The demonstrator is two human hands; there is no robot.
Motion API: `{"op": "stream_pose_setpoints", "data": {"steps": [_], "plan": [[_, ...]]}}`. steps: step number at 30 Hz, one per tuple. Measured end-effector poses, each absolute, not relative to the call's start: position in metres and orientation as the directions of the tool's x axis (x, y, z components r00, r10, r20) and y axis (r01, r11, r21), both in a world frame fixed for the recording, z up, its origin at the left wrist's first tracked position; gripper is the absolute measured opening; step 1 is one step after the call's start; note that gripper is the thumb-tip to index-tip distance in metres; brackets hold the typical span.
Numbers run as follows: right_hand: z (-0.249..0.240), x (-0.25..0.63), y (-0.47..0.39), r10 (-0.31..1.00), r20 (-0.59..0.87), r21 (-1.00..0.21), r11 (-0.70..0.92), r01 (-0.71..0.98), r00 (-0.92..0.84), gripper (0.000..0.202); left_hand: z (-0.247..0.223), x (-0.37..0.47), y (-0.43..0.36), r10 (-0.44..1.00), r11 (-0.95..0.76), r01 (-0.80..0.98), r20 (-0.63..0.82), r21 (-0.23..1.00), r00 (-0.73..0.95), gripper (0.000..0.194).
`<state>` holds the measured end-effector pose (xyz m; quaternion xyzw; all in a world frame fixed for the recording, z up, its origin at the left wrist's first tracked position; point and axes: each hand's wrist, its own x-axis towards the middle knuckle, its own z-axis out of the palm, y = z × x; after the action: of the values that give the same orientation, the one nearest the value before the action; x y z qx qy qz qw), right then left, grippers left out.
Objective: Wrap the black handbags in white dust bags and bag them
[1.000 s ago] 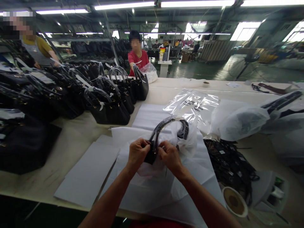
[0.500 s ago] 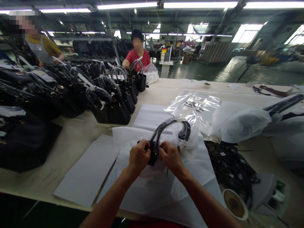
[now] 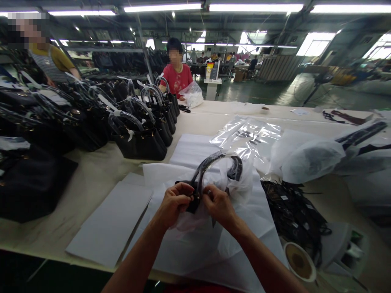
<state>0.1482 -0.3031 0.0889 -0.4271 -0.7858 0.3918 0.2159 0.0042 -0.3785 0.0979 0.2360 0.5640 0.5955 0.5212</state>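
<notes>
In front of me lies a handbag wrapped in white tissue paper (image 3: 195, 240), its dark handles (image 3: 210, 160) in clear film arching up toward the back. A black piece (image 3: 192, 206) shows at the base of the near handle. My left hand (image 3: 177, 201) pinches at that spot from the left, thumb and index finger close together. Opposite it, my right hand (image 3: 218, 202) has its fingers curled at the handle's right side. What exactly sits between the fingertips of either hand is too small and covered to make out.
Black handbags (image 3: 143, 142) stand in rows at left. White sheets (image 3: 106, 219) lie left of the wrapped bag. Clear plastic bags (image 3: 247, 134) are behind it. Black straps with tags (image 3: 296, 215) and a tape roll (image 3: 299, 260) lie at right. A co-worker in red (image 3: 177, 77) stands across the table.
My left hand's fingers have loosened and shifted slightly at the handle base; my right hand stays about there. Across the table, the co-worker has drawn back the near handbag and touches a plastic bag.
</notes>
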Motion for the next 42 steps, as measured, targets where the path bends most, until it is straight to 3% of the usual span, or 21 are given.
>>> {"op": "stream_pose_setpoints", "data": {"steps": [3,5,7,9,11,13,15,17,20,23,26,30,33,36,39,42], "plan": [[0.087,0.154,-0.305,0.826,-0.009,-0.873,0.268,0.408,-0.563,0.008,0.096,0.002,-0.390,0.930,0.187,-0.186,-0.235,0.965,-0.284,0.029],[0.084,0.157,-0.307,0.817,-0.028,-0.907,0.221,0.359,-0.575,0.006,0.095,0.003,-0.396,0.941,0.196,0.181,-0.133,0.964,-0.312,0.024],[0.079,0.158,-0.309,0.823,-0.028,-0.924,0.195,0.329,-0.568,0.008,0.093,0.007,-0.399,0.943,0.217,0.599,-0.007,0.771,-0.333,0.012],[0.073,0.157,-0.313,0.838,0.008,-0.917,0.224,0.331,-0.545,0.008,0.089,0.012,-0.402,0.953,0.211,0.860,0.100,0.464,-0.287,0.017],[0.068,0.156,-0.316,0.844,0.072,-0.888,0.296,0.350,-0.531,0.007,0.083,0.019,-0.405,0.967,0.120,0.969,0.197,0.216,-0.164,0.023],[0.064,0.156,-0.319,0.835,0.114,-0.858,0.356,0.371,-0.538,0.007,0.075,0.027,-0.409,0.954,-0.008,0.999,0.301,0.049,-0.007,0.023],[0.063,0.157,-0.320,0.827,0.117,-0.843,0.376,0.385,-0.550,0.007,0.066,0.034,-0.414,0.923,-0.097,0.994,0.370,-0.042,0.106,0.023],[0.064,0.160,-0.320,0.820,0.087,-0.859,0.350,0.375,-0.566,0.008,0.057,0.038,-0.418,0.915,-0.116,0.992,0.381,-0.058,0.129,0.023],[0.065,0.168,-0.319,0.798,-0.028,-0.951,0.165,0.263,-0.603,0.009,0.050,0.039,-0.422,0.933,-0.070,0.997,0.354,0.024,0.057,0.022],[0.061,0.178,-0.322,0.744,-0.197,-0.976,-0.212,0.054,-0.639,0.034,0.053,0.037,-0.425,0.935,-0.041,0.972,0.353,0.232,-0.045,0.020],[0.054,0.186,-0.332,0.669,-0.338,-0.843,-0.528,-0.103,-0.662,0.050,0.058,0.037,-0.430,0.933,-0.024,0.876,0.325,0.482,-0.153,0.011],[0.044,0.190,-0.350,0.456,-0.368,-0.620,-0.770,-0.151,-0.810,0.044,0.062,0.038,-0.432,0.936,0.007,0.776,0.269,0.630,-0.227,0.007],[0.038,0.191,-0.360,0.321,-0.296,-0.514,-0.847,-0.133,-0.899,0.042,0.063,0.038,-0.431,0.938,0.037,0.684,0.211,0.728,-0.276,0.005],[0.039,0.194,-0.362,0.283,-0.207,-0.475,-0.866,-0.157,-0.937,0.037,0.068,0.036,-0.429,0.940,0.069,0.525,0.121,0.848,-0.318,0.004],[0.047,0.193,-0.357,0.380,-0.160,-0.463,-0.844,-0.270,-0.911,0.029,0.076,0.033,-0.429,0.943,0.118,0.291,-0.016,0.949,-0.331,0.013],[0.054,0.184,-0.351,0.574,-0.259,-0.517,-0.762,-0.391,-0.777,0.033,0.079,0.030,-0.431,0.944,0.155,0.041,-0.136,0.987,-0.302,0.020]]}}
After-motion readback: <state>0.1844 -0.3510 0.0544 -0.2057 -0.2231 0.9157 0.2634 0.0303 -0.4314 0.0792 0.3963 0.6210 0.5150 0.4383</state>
